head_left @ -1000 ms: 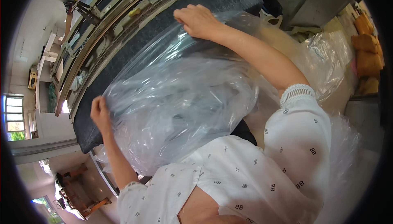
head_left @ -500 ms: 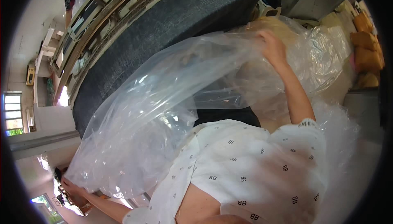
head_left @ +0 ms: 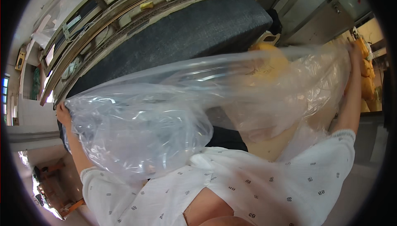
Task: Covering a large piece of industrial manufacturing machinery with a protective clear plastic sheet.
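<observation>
A large clear plastic sheet [head_left: 144, 114] spans the view from side to side, pulled taut along its far edge and hanging loose and crumpled nearer my body. At the far left, the fingers of my left hand [head_left: 63, 113] are closed on one end of that edge. Out at the far right, my right hand [head_left: 354, 54] grips the other end, slightly smeared by motion. Both arms are spread wide. Just beyond the sheet lies a dark grey, worn padded surface [head_left: 178, 40], partly seen through the plastic.
Metal and wooden rails [head_left: 82, 46] run behind the padded surface, with a small yellow piece [head_left: 147, 5] on them. A rounded yellow thing [head_left: 269, 62] shows blurred through the sheet. Brown-orange bundles [head_left: 367, 75] are stacked at the right, and a metal door [head_left: 322, 23] stands behind.
My right hand has swung outward to the far right, and my left hand has moved up and forward. Between them the sheet has spread wider and its far edge has tightened.
</observation>
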A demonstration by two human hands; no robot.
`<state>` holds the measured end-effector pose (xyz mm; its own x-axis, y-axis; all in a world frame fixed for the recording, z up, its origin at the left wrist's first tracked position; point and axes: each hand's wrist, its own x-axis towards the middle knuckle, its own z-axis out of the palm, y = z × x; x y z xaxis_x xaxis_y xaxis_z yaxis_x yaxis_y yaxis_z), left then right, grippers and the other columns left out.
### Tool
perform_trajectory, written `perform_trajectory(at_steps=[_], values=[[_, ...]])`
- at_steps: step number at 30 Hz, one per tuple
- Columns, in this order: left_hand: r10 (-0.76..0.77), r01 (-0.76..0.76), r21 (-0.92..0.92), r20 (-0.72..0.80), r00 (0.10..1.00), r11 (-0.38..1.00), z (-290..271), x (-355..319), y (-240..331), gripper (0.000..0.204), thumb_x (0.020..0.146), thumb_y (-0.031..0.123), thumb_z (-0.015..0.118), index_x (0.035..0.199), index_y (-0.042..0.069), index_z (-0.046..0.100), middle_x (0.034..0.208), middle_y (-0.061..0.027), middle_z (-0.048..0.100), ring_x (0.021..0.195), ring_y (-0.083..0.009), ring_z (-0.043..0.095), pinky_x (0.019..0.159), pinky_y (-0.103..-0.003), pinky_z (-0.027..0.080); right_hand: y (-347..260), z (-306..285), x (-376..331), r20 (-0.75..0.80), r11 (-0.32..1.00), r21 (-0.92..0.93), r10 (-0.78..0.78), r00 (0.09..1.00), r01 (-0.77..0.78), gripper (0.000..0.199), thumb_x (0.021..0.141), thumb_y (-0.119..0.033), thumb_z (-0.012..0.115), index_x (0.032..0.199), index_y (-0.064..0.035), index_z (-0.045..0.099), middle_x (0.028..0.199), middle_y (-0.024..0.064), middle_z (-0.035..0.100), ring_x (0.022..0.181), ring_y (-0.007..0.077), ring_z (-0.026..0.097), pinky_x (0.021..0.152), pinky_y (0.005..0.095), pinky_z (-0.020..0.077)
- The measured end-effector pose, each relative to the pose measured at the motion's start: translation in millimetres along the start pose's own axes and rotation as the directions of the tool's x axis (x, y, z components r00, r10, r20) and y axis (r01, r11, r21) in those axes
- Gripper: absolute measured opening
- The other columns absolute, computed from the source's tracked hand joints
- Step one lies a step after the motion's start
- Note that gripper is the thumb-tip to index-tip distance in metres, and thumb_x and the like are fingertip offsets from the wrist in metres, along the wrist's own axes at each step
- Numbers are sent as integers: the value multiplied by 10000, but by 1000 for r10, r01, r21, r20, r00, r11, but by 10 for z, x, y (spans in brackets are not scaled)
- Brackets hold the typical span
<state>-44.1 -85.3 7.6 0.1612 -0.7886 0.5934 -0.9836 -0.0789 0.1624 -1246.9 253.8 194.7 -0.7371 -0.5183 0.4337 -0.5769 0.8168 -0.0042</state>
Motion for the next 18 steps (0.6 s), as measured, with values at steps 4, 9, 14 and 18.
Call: perform_trajectory(at_steps=[4, 9, 14, 18], values=[[-287, 257, 267, 79, 955, 929, 112, -70, -348, 357, 881, 361, 463, 986, 44, 591, 975, -190, 604, 901, -399, 550, 752, -462, 428, -1331, 272, 987, 76, 202, 972, 201, 977, -117, 403, 829, -312, 617, 1100, -15, 588, 1042, 96, 594, 844, 160, 558, 752, 290, 444], [-205, 129, 328, 208, 956, 936, -340, -486, -570, 310, 859, 251, 454, 944, -25, 568, 923, -244, 594, 884, -434, 539, 746, -461, 424, -3183, 182, -605, -611, 472, 619, -211, 763, 627, 349, 819, -324, 616, 944, -18, 502, 995, 119, 532, 871, 216, 508, 817, 362, 411], [-341, 289, 181, 487, 804, 940, -753, -740, -1175, 258, 756, 186, 524, 894, -15, 606, 814, -162, 613, 736, -242, 583, 685, -369, 447, -3285, 1250, -861, 59, 426, 690, -839, 541, 585, 670, 760, -423, 653, 1318, -135, 419, 1433, 120, 283, 1308, 285, 294, 1037, 359, 279], [-21, -45, 111, 531, 847, 993, -936, -892, -1736, 260, 829, 208, 467, 813, -7, 613, 714, -112, 594, 680, -163, 537, 595, -369, 435, -3787, 1347, -875, 125, 489, 711, -794, 595, 504, 650, 801, -479, 575, 1317, -117, 419, 1419, 128, 309, 1301, 277, 306, 1037, 354, 282]])
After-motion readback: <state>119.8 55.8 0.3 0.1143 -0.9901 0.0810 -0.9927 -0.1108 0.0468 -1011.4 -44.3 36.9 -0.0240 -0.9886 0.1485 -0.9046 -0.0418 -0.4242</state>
